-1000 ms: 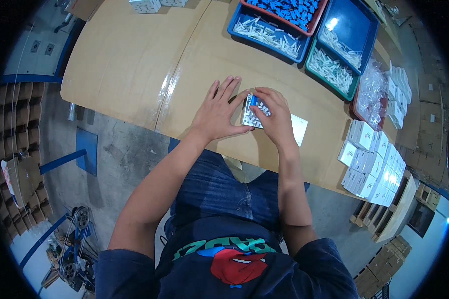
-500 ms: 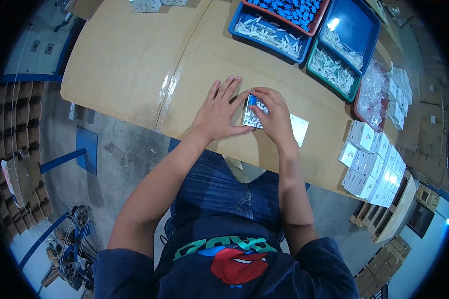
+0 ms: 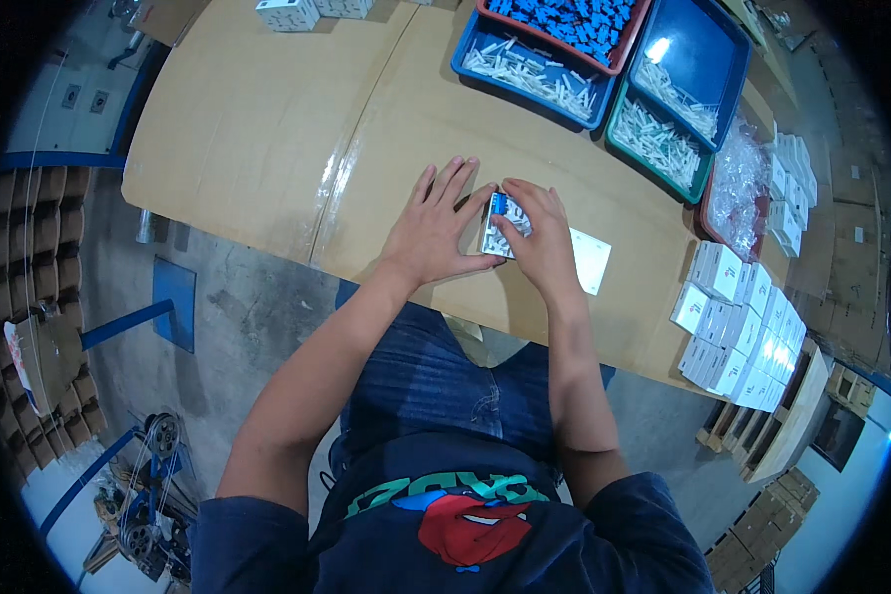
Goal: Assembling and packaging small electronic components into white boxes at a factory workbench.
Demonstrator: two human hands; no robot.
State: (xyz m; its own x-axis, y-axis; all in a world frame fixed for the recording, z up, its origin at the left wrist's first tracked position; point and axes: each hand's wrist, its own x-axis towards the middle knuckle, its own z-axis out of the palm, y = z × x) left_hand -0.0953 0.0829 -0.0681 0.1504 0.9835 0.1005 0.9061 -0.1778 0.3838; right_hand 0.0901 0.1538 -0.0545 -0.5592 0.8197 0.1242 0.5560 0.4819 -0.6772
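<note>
A small open white box (image 3: 487, 238) lies on the cardboard-covered table, filled with white pieces and a blue piece (image 3: 499, 204) at its far end. My left hand (image 3: 428, 230) lies flat at its left, fingers spread, with thumb and index finger along the box's two ends. My right hand (image 3: 542, 238) is bent over the box's right side. Its thumb reaches in among the white pieces and its index finger is at the far edge; anything pinched there is hidden. A flat white lid or card (image 3: 590, 261) rests just right of that hand.
Beyond my hands stand a red tray (image 3: 619, 54) of blue pieces, a blue tray (image 3: 597, 114) and a green tray (image 3: 698, 190) of white sticks. Clear plastic bags (image 3: 738, 188) and stacked white boxes (image 3: 742, 322) line the right. More white boxes (image 3: 289, 14) sit at the far left.
My right thumb has shifted slightly nearer on the box and the fingers have drawn back, so more of the blue piece shows. My left hand stays in place.
</note>
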